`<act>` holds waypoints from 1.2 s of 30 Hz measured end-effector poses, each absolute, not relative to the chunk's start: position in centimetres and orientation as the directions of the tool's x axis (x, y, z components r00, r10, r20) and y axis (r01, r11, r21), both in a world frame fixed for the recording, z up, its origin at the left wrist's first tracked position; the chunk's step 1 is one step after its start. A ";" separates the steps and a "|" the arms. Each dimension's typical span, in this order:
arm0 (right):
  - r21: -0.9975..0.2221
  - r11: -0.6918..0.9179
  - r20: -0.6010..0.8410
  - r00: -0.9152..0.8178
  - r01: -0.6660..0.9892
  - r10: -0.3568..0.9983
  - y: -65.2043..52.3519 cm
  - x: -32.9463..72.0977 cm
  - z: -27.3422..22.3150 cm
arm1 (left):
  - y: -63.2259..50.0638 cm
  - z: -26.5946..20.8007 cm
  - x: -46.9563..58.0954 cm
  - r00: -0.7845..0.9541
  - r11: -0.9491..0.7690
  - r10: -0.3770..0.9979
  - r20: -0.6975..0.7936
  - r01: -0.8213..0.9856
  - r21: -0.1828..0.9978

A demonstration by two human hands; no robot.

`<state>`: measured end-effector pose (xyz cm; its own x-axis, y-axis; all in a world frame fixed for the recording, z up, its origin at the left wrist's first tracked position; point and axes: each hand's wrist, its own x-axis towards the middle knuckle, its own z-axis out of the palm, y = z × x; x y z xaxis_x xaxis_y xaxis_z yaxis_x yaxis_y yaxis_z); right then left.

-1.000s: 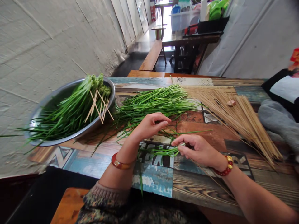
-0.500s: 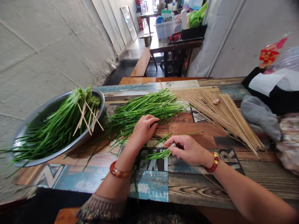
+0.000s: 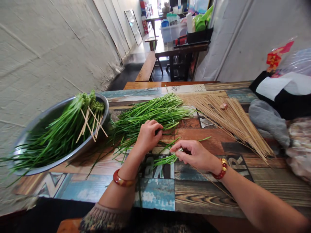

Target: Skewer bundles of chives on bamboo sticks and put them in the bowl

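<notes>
My left hand [image 3: 150, 136] is closed at the near edge of a loose pile of garlic chives [image 3: 155, 110], its fingers pinching a stalk whose pale end sticks out to the right. In my right hand [image 3: 194, 154] is a small bunch of chives [image 3: 166, 160], the stem ends between thumb and fingers and the green leaves hanging left. A thin bamboo skewer [image 3: 211, 181] runs from under that hand towards the table's front edge. Its tip is hidden by the fingers. A few single chives [image 3: 205, 138] lie between and beyond the hands.
At the left, a metal basin [image 3: 73, 154] holds chives bunched on skewers [image 3: 89, 121]. Many loose bamboo skewers [image 3: 238, 126] lie at the right, with a small garlic clove [image 3: 224, 106] on them. Plastic bags [image 3: 268, 119] crowd the right edge. A second table [image 3: 182, 48] stands behind.
My left hand has shifted slightly at the pile, and a chive stalk now shows drawn out from its fingertips. The right hand keeps its hold with hardly any movement.
</notes>
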<state>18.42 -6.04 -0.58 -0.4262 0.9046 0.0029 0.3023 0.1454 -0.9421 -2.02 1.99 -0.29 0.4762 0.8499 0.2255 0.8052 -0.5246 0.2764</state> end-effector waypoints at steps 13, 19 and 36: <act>-0.947 0.109 -0.042 -0.452 0.302 0.891 -6.1 18.3 -0.7 | 1.3 -1.1 -0.7 0.559 -0.646 0.759 0.334 0.709 0.283; -0.945 0.079 -0.065 -0.419 0.318 0.906 -6.0 18.2 -0.8 | 0.9 -1.4 -0.1 0.568 -0.598 0.800 0.193 0.781 0.180; -0.976 0.005 -0.014 -0.086 0.219 0.996 -5.7 18.3 -1.5 | 0.1 0.0 0.6 0.422 -0.364 0.892 0.166 0.450 0.815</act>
